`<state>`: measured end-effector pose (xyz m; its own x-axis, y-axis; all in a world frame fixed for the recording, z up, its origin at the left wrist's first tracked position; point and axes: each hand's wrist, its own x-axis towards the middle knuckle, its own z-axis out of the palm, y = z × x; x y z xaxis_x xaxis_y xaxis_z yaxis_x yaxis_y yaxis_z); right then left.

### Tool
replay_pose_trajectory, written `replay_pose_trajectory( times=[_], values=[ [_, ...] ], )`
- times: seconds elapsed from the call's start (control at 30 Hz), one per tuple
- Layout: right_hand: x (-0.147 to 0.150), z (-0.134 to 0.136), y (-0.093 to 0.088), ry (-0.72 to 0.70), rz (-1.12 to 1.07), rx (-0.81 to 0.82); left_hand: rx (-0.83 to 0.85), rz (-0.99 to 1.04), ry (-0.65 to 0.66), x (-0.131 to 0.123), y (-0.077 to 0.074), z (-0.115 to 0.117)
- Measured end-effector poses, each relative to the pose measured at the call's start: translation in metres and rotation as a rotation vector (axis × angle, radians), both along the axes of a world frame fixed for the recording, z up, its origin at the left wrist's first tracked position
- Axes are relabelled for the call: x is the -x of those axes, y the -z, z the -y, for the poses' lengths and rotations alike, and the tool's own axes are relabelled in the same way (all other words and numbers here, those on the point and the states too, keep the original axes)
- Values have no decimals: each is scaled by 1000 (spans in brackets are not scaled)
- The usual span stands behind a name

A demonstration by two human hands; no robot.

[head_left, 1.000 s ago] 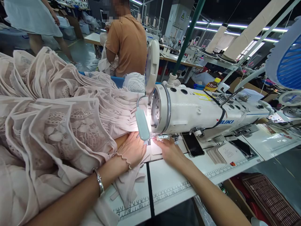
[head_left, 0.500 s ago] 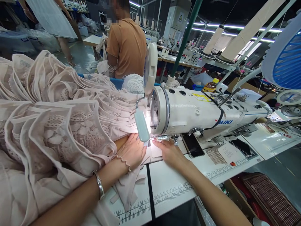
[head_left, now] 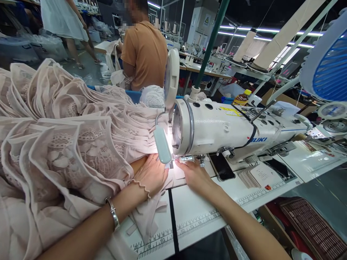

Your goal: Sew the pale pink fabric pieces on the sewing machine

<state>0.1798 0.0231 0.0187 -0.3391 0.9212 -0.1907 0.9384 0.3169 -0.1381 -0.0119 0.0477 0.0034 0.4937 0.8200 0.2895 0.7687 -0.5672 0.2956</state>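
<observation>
My left hand (head_left: 151, 175) rests on beige fabric (head_left: 148, 218) just left of the needle area, fingers bent down and closed on the cloth. A grey-green lamp head (head_left: 162, 146) hides some of its fingertips. On the other side, my right hand (head_left: 195, 177) has its index finger stretched toward the presser foot and the rest curled, pressing the cloth's edge. Both hands are under the head of a white sewing machine (head_left: 211, 124), whose needle I cannot make out. A thick pile of beige lace garments (head_left: 94, 144) reaches over my left forearm.
A black phone (head_left: 222, 168) and a stack of cards (head_left: 257, 177) lie right of my right hand. A ruler strip (head_left: 200, 220) runs along the table's front. A blue fan (head_left: 329, 65) stands at right. A person in a brown shirt (head_left: 148, 54) sits beyond the machine.
My hands keep almost the same place beside the needle area. The view has shifted slightly. In the background, a person in a pale dress has walked to the right.
</observation>
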Motion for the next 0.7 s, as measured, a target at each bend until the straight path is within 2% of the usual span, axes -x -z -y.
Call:
replay_pose_trajectory(
  times=[0.7],
  values=[
    [-3, -2, 5, -19, -12, 7, 10, 26, -4, 2, -1, 0]
  ],
)
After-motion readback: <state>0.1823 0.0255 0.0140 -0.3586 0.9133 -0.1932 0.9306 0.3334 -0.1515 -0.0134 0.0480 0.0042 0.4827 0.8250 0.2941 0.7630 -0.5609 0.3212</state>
